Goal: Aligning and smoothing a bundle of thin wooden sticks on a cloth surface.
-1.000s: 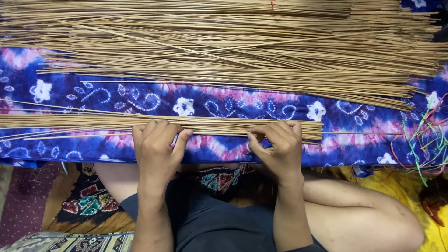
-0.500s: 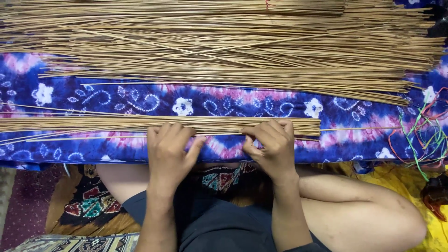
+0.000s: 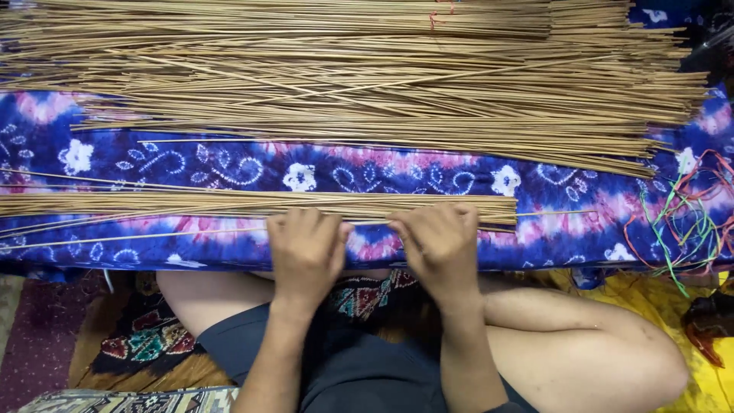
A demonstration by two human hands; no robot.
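A small flat bundle of thin tan sticks (image 3: pixel 191 203) lies across a blue and pink patterned cloth (image 3: pixel 367 172) just in front of me. My left hand (image 3: pixel 304 248) rests knuckles-up on the near edge of this bundle, fingers curled onto the sticks. My right hand (image 3: pixel 437 245) sits beside it, close to the bundle's right end, fingers also curled on the sticks. The fingertips are hidden under the hands. Both hands are nearly touching each other.
A much larger heap of the same long sticks (image 3: pixel 352 76) covers the far half of the cloth. Loose coloured threads (image 3: pixel 680 222) lie at the right. My bent bare knee (image 3: pixel 596 344) and patterned mats (image 3: pixel 145 344) lie below the cloth's edge.
Both hands have slid closer together along the small bundle, the left one moving right. The bundle's right end looks more even.
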